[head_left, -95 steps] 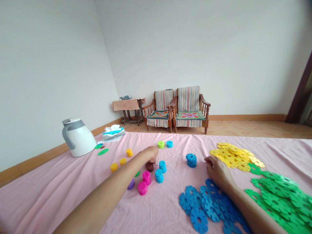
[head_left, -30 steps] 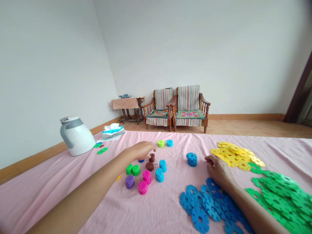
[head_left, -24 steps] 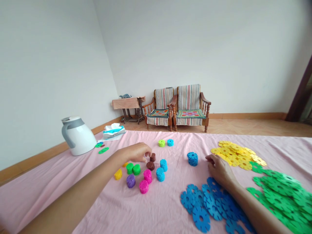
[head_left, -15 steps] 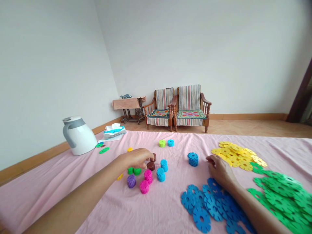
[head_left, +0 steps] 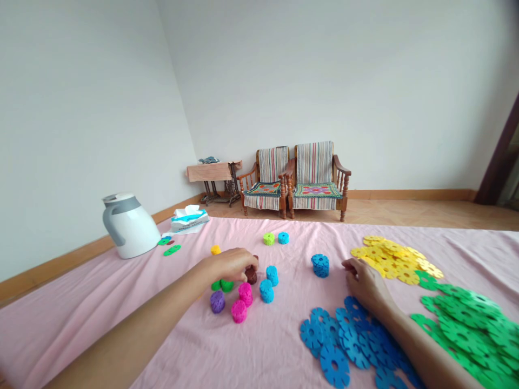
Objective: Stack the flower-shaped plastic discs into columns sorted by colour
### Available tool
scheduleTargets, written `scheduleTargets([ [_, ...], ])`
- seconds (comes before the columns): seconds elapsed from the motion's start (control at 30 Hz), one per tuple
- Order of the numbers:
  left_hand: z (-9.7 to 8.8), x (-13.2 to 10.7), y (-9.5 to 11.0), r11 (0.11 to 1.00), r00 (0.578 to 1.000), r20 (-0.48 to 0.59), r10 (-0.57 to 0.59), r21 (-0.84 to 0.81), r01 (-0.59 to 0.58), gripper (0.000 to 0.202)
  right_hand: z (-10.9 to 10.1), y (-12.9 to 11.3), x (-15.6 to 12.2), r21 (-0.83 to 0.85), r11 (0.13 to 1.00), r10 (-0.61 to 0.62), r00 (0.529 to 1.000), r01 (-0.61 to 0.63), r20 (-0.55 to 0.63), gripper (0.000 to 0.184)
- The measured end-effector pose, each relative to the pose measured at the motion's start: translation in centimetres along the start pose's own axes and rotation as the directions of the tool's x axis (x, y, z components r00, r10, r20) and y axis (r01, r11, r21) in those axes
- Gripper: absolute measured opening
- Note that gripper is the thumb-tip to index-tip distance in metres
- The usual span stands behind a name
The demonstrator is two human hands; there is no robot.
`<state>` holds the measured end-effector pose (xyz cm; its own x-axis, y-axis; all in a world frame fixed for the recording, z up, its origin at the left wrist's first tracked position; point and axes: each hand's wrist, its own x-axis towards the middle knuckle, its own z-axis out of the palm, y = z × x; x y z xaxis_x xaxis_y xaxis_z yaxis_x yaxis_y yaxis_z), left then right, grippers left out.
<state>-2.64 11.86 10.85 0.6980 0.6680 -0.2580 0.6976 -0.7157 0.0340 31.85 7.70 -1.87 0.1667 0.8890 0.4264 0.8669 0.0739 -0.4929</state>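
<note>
My left hand [head_left: 233,265] is closed around a stack of brown snowflake discs [head_left: 251,276] left of the middle of the cloth; its fingers partly hide the stack. Close to it stand pink stacks [head_left: 239,312], a purple stack [head_left: 218,302], light blue stacks [head_left: 266,291] and green stacks [head_left: 227,286], the green ones partly behind my wrist. Resting on the cloth at the right, my right hand [head_left: 363,275] has loosely bent fingers apart and holds nothing I can see. A dark blue stack [head_left: 320,266] sits just left of its fingertips, apart from them.
Loose blue discs [head_left: 334,364], green discs [head_left: 470,324] and yellow discs [head_left: 391,256] lie in piles at the right. A lime stack [head_left: 268,239] stands farther back. A white jug [head_left: 138,229] and a tissue box [head_left: 188,220] are at the left on the pink cloth [head_left: 194,351].
My left hand has shifted slightly right and closed around the brown discs, covering more of them. The right hand stays where it was.
</note>
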Motion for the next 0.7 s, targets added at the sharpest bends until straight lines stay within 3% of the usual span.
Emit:
scheduleTargets([
  [0.47,0.25,0.62,-0.09,1.000,1.000,-0.010,0.015,0.002,-0.015,0.022,0.13,0.46,0.28,0.023,1.000,0.014,1.000,-0.014,0.024,0.026],
  [0.7,-0.46,-0.11,0.48,1.000,0.999,-0.029,-0.023,0.009,0.024,0.025,0.19,0.58,0.24,0.029,1.000,0.000,1.000,0.000,0.010,0.026],
])
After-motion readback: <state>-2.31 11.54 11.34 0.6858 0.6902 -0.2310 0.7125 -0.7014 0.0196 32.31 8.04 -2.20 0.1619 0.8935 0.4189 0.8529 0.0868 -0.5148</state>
